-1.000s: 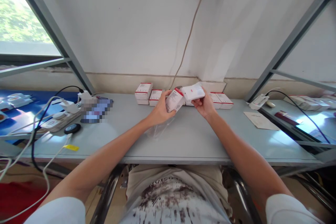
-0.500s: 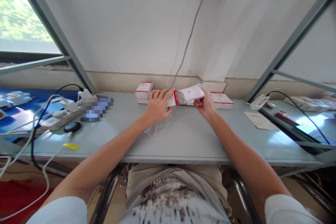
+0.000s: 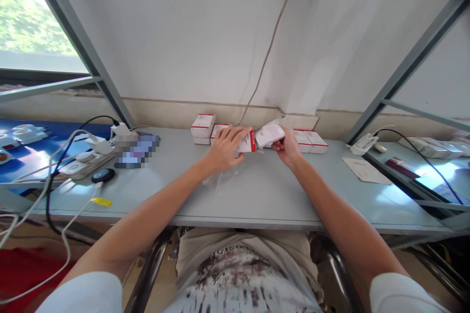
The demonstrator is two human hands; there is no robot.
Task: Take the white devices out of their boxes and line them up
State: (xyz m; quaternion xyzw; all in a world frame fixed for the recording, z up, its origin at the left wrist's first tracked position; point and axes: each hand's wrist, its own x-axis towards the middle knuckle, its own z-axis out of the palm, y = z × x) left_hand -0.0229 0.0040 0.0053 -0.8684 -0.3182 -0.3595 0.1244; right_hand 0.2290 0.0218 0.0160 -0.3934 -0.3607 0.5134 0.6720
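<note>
My left hand (image 3: 224, 149) is wrapped round a small red-and-white carton (image 3: 246, 142), whose right end faces the other hand. In my right hand (image 3: 287, 146) I grip a flat white device (image 3: 270, 135) with rounded corners and a small red mark. Its left end meets the carton's right end; whether it reaches inside I cannot tell. A thin clear plastic bag (image 3: 222, 181) lies on the grey table below my left hand. More red-and-white boxes (image 3: 202, 126) stand behind it, and others (image 3: 310, 141) are right of my right hand.
On the left are a phone (image 3: 137, 150), a power strip (image 3: 85, 162), a round black puck (image 3: 103, 175) and loose cables. A paper sheet (image 3: 366, 170) and a white adapter (image 3: 363, 143) lie at the right. Metal frame posts (image 3: 407, 49) flank the table, and a cable (image 3: 271, 44) hangs down the wall.
The carton in my left hand has shifted slightly right and down. The white device has tilted, its left end now closer against the carton's end.
</note>
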